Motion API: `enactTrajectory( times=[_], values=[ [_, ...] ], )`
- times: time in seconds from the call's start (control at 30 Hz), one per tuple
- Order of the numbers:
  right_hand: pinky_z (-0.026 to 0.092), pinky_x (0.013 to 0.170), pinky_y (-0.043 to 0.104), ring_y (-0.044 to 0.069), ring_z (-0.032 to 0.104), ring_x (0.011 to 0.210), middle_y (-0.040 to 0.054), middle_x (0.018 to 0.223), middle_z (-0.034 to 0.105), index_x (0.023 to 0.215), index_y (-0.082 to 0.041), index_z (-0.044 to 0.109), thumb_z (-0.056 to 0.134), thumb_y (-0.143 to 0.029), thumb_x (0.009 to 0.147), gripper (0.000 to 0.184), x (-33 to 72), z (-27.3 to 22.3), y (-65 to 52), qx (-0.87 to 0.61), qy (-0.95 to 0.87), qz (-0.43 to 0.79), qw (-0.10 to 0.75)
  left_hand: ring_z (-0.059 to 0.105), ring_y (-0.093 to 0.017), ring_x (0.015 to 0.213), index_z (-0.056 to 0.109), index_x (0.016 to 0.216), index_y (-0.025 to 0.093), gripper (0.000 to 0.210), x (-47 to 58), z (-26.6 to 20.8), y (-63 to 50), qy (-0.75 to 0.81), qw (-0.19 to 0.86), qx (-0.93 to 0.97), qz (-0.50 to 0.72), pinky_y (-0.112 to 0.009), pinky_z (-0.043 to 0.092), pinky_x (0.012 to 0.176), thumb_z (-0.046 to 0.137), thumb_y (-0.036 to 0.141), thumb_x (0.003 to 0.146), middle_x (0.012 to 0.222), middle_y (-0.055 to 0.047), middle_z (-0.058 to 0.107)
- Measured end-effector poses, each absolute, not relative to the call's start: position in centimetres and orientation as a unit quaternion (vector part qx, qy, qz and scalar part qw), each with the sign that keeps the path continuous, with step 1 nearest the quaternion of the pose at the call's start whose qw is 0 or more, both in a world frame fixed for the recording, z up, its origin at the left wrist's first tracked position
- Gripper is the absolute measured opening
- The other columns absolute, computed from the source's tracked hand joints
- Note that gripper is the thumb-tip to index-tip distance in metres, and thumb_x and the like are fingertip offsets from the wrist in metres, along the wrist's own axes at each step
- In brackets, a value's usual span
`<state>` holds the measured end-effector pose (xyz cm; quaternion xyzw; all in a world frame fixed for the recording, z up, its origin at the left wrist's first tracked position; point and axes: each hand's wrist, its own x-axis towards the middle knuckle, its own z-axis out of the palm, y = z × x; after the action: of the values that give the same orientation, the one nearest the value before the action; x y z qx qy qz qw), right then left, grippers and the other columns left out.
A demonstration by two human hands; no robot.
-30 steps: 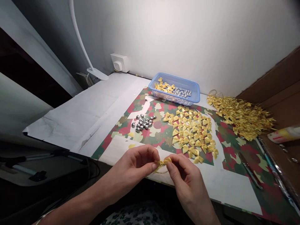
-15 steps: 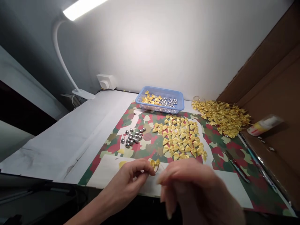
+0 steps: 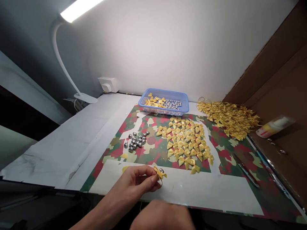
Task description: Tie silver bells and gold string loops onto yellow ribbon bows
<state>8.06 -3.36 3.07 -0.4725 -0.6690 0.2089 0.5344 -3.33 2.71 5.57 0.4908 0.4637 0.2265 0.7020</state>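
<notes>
My left hand (image 3: pixel 141 183) pinches a small yellow ribbon bow (image 3: pixel 159 172) between thumb and forefinger, above the white paper strip (image 3: pixel 203 188). A silver jingle bell (image 3: pixel 161 170) shows against the bow, and a thin loop hangs below it. My right hand (image 3: pixel 163 217) is low at the bottom edge, blurred, and its fingers are hidden from view. Just ahead lie many loose yellow bows (image 3: pixel 184 140) in a spread-out group, with a cluster of silver bells (image 3: pixel 135 141) to their left.
A blue basket (image 3: pixel 165 111) with bows and bells stands by the wall. At right are a heap of gold looped bows (image 3: pixel 230 118), tweezers (image 3: pixel 246 171) and a small bottle (image 3: pixel 273 127). A lamp (image 3: pixel 85 97) is clipped at the left back. Camouflage-patterned sheeting (image 3: pixel 153 156) covers the work surface.
My right hand has dropped down and left, away from beside the held bow. The silver bell on that bow now shows. A bow or two at the group's front edge sits nearer me.
</notes>
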Motion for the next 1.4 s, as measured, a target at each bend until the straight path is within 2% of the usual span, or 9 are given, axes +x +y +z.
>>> enactTrajectory(
  times=[0.07, 0.23, 0.37, 0.67, 0.87, 1.07, 1.17, 1.33, 1.4],
  values=[
    [0.056, 0.056, 0.018, 0.01, 0.064, 0.057, -0.003, 0.067, 0.065, 0.099, -0.025, 0.069, 0.042, -0.022, 0.107, 0.028, 10.6, 3.4, -3.4, -0.46, -0.654, 0.234, 0.554, 0.063, -0.019, 0.079, 0.074, 0.082, 0.016, 0.037, -3.5, 5.6, 2.4, 0.45, 0.699, 0.508, 0.226, -0.027, 0.05, 0.075, 0.078, 0.052, 0.086, 0.082, -0.005, 0.072],
    [0.055, 0.066, 0.02, 0.012, 0.066, 0.076, 0.0046, 0.088, 0.064, 0.103, -0.019, 0.072, 0.051, -0.003, 0.096, 0.028, 13.8, 2.2, -3.0, -0.503, -0.664, 0.138, 0.537, 0.067, -0.024, 0.096, 0.073, 0.088, 0.016, 0.035, -4.0, 6.2, 1.5, 0.428, 0.702, 0.529, 0.21, -0.032, 0.053, 0.092, 0.069, 0.05, 0.095, 0.092, -0.006, 0.073],
    [0.051, 0.068, 0.023, 0.015, 0.063, 0.079, 0.0053, 0.09, 0.064, 0.107, -0.019, 0.069, 0.049, 0.001, 0.093, 0.032, 13.7, 1.4, -3.0, -0.515, -0.708, 0.05, 0.48, 0.059, -0.017, 0.087, 0.064, 0.081, 0.016, 0.042, -4.0, 6.8, 1.2, 0.429, 0.731, 0.477, 0.233, -0.038, 0.055, 0.1, 0.07, 0.056, 0.093, 0.085, 0.0, 0.058],
    [0.038, 0.067, 0.027, 0.017, 0.051, 0.077, 0.0038, 0.084, 0.058, 0.1, -0.019, 0.065, 0.042, -0.004, 0.1, 0.028, 12.5, 1.0, -3.3, -0.525, -0.701, 0.04, 0.481, 0.061, -0.014, 0.082, 0.056, 0.085, 0.018, 0.043, -3.7, 7.0, 1.5, 0.449, 0.766, 0.374, 0.267, -0.033, 0.058, 0.091, 0.075, 0.056, 0.089, 0.082, 0.004, 0.054],
    [0.033, 0.065, 0.03, 0.019, 0.046, 0.071, 0.0031, 0.076, 0.052, 0.097, -0.017, 0.065, 0.043, -0.007, 0.101, 0.024, 12.1, 1.4, -3.4, -0.545, -0.7, 0.011, 0.462, 0.06, -0.016, 0.082, 0.064, 0.081, 0.015, 0.043, -4.1, 5.5, 1.3, 0.444, 0.709, 0.485, 0.254, -0.028, 0.055, 0.083, 0.073, 0.056, 0.091, 0.081, 0.0, 0.059],
    [0.035, 0.067, 0.028, 0.017, 0.048, 0.073, 0.0028, 0.079, 0.054, 0.096, -0.02, 0.064, 0.039, -0.002, 0.101, 0.032, 12.5, 1.3, -3.2, -0.532, -0.705, 0.025, 0.468, 0.051, -0.011, 0.073, 0.053, 0.084, 0.018, 0.044, -3.9, 5.7, 1.2, 0.429, 0.747, 0.411, 0.298, -0.031, 0.056, 0.085, 0.071, 0.057, 0.092, 0.075, 0.006, 0.047],
    [0.037, 0.066, 0.028, 0.017, 0.051, 0.074, 0.0028, 0.081, 0.056, 0.098, -0.02, 0.063, 0.041, -0.004, 0.101, 0.027, 12.5, 1.3, -3.2, -0.516, -0.71, 0.057, 0.476, 0.055, -0.012, 0.074, 0.057, 0.085, 0.018, 0.041, -3.8, 5.7, 1.3, 0.42, 0.749, 0.426, 0.284, -0.024, 0.052, 0.076, 0.071, 0.055, 0.093, 0.075, 0.004, 0.055],
    [0.042, 0.065, 0.027, 0.017, 0.054, 0.074, 0.0032, 0.086, 0.058, 0.12, -0.02, 0.061, 0.041, -0.006, 0.1, 0.031, 11.4, 1.3, -3.2, -0.519, -0.682, 0.111, 0.503, 0.063, -0.019, 0.082, 0.073, 0.086, 0.013, 0.046, -3.4, 5.8, 1.4, 0.445, 0.706, 0.491, 0.252, -0.029, 0.055, 0.08, 0.077, 0.059, 0.085, 0.082, -0.004, 0.069],
    [0.043, 0.066, 0.026, 0.016, 0.055, 0.076, 0.002, 0.086, 0.056, 0.117, -0.024, 0.062, 0.041, -0.007, 0.1, 0.031, 10.9, 1.1, -3.3, -0.521, -0.656, 0.162, 0.522, 0.062, -0.018, 0.079, 0.074, 0.083, 0.013, 0.048, -3.2, 6.0, 1.5, 0.447, 0.706, 0.485, 0.258, -0.028, 0.054, 0.078, 0.079, 0.061, 0.081, 0.079, -0.003, 0.069]
  ],
)
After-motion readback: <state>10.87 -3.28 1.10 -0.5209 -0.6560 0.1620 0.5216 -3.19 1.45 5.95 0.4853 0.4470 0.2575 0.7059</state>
